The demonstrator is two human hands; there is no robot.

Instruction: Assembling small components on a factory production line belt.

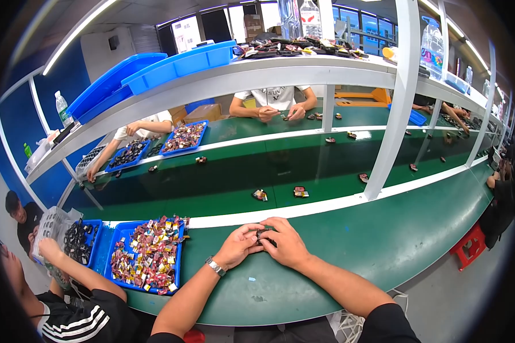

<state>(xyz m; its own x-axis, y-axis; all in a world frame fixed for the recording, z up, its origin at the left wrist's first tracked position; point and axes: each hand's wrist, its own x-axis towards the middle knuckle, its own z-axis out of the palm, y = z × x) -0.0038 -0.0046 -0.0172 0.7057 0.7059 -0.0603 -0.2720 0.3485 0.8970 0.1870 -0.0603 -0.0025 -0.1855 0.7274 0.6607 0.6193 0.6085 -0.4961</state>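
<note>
My left hand [238, 246], with a metal-banded watch at its wrist, and my right hand [287, 244] meet over the green worktop [326, 257]. Between their fingertips is a small black part [261, 234], mostly covered by the fingers, so its exact kind cannot be made out. Both hands are closed around it. Left of my left forearm stands a blue tray [181, 251] heaped with small red, yellow and white wired pieces [146, 254]. A small scrap [252, 279] lies on the worktop near my left wrist.
Beyond a white rail [229, 218], a green belt [212, 191] carries small assemblies [301, 192]. White posts [392, 114] and an overhead shelf [212, 80] rise ahead. A co-worker's arm [86, 274] reaches by a blue tray of black parts [79, 240]. Others work across the belt.
</note>
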